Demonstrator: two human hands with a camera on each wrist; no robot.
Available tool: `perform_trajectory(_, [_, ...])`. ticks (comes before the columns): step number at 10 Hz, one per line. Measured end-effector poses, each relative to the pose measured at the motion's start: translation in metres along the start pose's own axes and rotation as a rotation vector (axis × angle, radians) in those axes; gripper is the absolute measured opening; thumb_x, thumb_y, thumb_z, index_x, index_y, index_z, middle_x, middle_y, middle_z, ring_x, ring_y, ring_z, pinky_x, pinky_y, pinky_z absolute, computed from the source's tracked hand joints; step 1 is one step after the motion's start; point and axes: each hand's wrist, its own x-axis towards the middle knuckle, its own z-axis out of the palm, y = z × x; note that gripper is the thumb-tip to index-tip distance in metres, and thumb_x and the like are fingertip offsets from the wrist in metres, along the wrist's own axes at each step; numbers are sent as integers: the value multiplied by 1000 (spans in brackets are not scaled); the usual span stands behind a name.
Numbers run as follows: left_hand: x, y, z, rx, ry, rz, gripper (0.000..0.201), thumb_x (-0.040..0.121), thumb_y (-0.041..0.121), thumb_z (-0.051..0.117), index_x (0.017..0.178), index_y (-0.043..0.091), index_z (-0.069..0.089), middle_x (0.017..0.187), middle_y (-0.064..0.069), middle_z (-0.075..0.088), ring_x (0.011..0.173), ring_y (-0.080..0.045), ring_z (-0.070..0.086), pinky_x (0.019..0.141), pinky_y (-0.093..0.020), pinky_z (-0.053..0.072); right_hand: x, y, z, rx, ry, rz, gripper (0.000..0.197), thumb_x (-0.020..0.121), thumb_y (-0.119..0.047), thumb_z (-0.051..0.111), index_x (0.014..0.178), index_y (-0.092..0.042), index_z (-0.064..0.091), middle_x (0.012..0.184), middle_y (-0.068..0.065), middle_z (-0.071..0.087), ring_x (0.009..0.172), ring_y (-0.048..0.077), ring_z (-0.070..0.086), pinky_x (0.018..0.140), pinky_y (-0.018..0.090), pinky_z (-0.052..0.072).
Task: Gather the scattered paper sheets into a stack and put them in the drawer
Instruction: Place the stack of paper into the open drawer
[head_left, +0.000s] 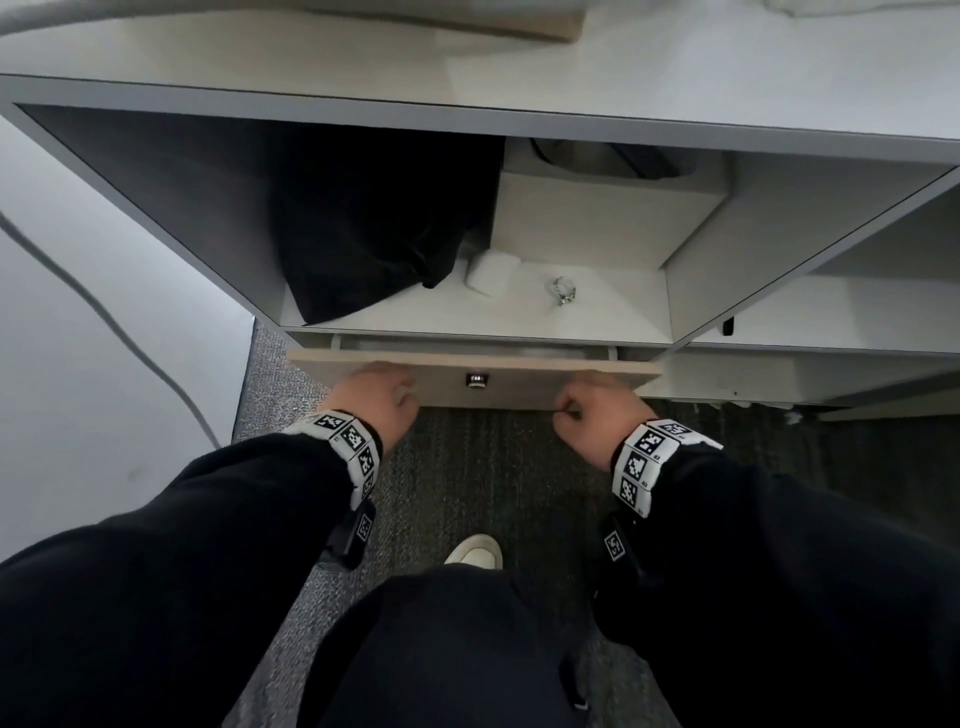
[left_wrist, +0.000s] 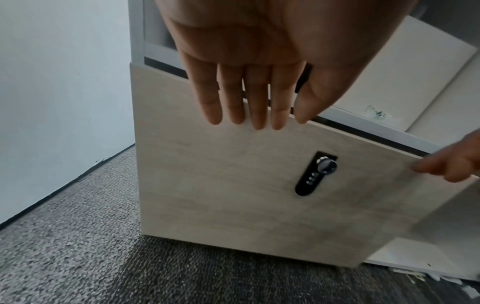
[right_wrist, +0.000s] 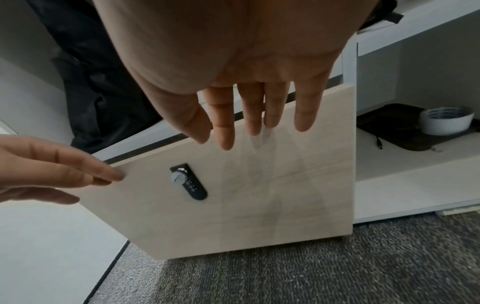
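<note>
Grey speckled carpet (head_left: 467, 483) covers the floor in front of a white worktop (head_left: 519, 57) with an open shelf (head_left: 571, 312) beneath it. Below the shelf sits one drawer (head_left: 519, 387) with a pale wood front, standing slightly out from its frame so that a narrow dark gap shows along its top edge. One black combination lock (left_wrist: 315, 174) with a silver knob sits in the middle of the front. On the shelf lie one black cloth bundle (head_left: 374, 228), one small white roll (head_left: 491, 273) and one little metal ring (head_left: 562, 290).

Two hands rest on the drawer front. The left hand (left_wrist: 249, 67) lies near the left end, its fingers (left_wrist: 257, 111) straight and close together, tips flat on the wood just below the top edge. The right hand (right_wrist: 246, 72) lies near the right end, fingers (right_wrist: 224, 127) straight and slightly spread, tips touching the front. Neither hand holds anything. No paper sheets can be made out; the drawer's inside is hidden.
</note>
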Motion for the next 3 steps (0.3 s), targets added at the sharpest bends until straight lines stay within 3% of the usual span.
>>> perform_trajectory(1, [11, 6, 0, 47, -4, 36, 52, 94, 25, 52, 144, 14, 46, 156, -5, 35, 145, -24, 26, 120, -32, 18, 10, -3, -3, -42, -38, 37, 26, 87, -37, 57, 108, -26, 66, 151, 11, 38, 139, 31, 35, 113, 33, 31])
perform_trajectory(2, [13, 11, -1, 74, -53, 1, 59, 95, 30, 51, 150, 18, 35, 162, -4, 20, 150, -24, 10, 121, -32, 10, 13, -4, -1, -33, -54, 34, 28, 87, -39, 57, 112, -28, 66, 160, 12, 20, 145, 32, 24, 119, 37, 23])
perform_trajectory(3, [8, 16, -4, 59, -77, 4, 58, 95, 35, 50, 151, 24, 35, 164, -1, 14, 150, -23, 10, 120, -30, 10, 10, -4, -3, 3, -54, 33, 27, 87, -39, 56, 111, -29, 65, 158, 12, 24, 145, 28, 26, 117, 35, 27])
